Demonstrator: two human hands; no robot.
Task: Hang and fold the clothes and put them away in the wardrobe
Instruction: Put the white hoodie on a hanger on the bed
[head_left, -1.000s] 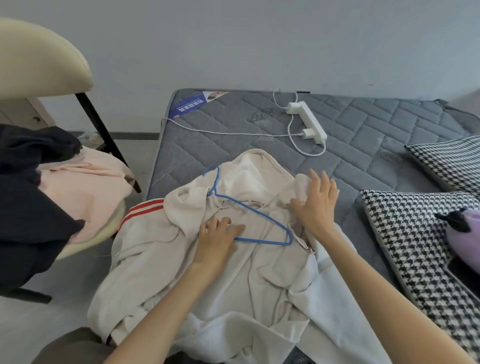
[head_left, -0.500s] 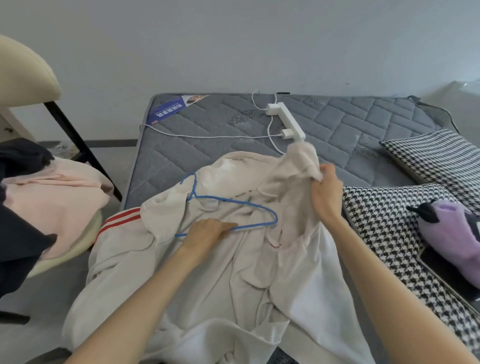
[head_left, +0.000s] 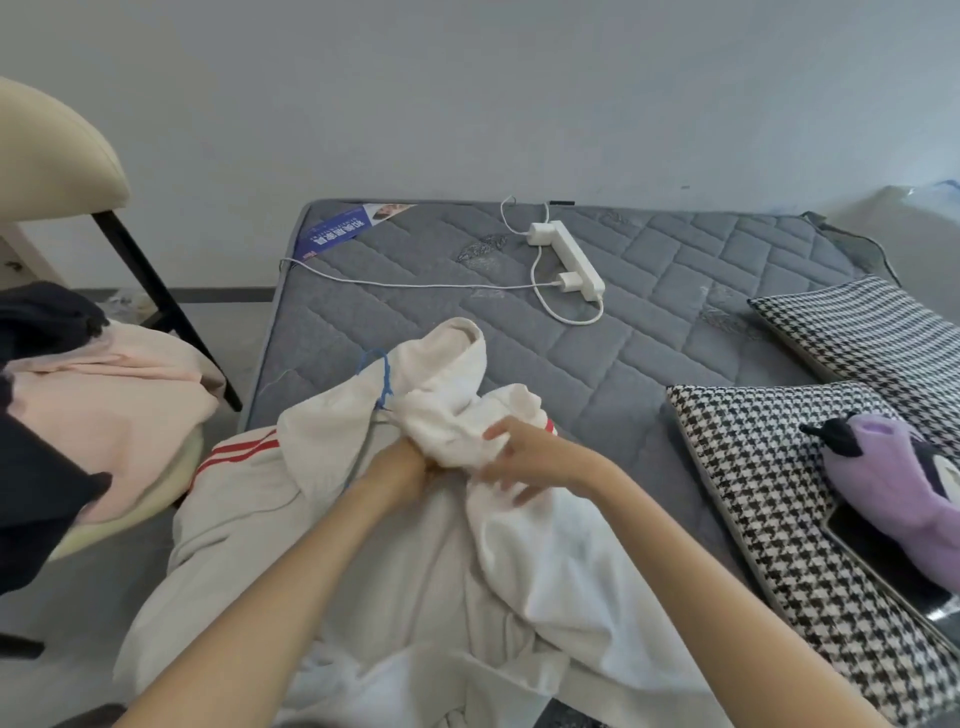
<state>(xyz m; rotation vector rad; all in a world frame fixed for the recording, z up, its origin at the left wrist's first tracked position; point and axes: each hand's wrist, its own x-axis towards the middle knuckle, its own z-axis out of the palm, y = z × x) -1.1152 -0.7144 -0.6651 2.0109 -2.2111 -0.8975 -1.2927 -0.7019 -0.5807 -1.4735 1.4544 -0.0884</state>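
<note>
Currently the right hand is gripping the sweatshirt. Left hand, at its nine o'clock, is lying part-hidden under cloth; grip indeterminable.

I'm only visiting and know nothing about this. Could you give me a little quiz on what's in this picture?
1. True or false: the blue hanger lies fully uncovered on the white jacket.
2. What lies on the grey mattress beyond the jacket? A) power strip; B) kettle; C) book.
3. Fill in: the right hand grips the ____.
Key: 1 false, only its hook shows; 2 A; 3 jacket.
</note>
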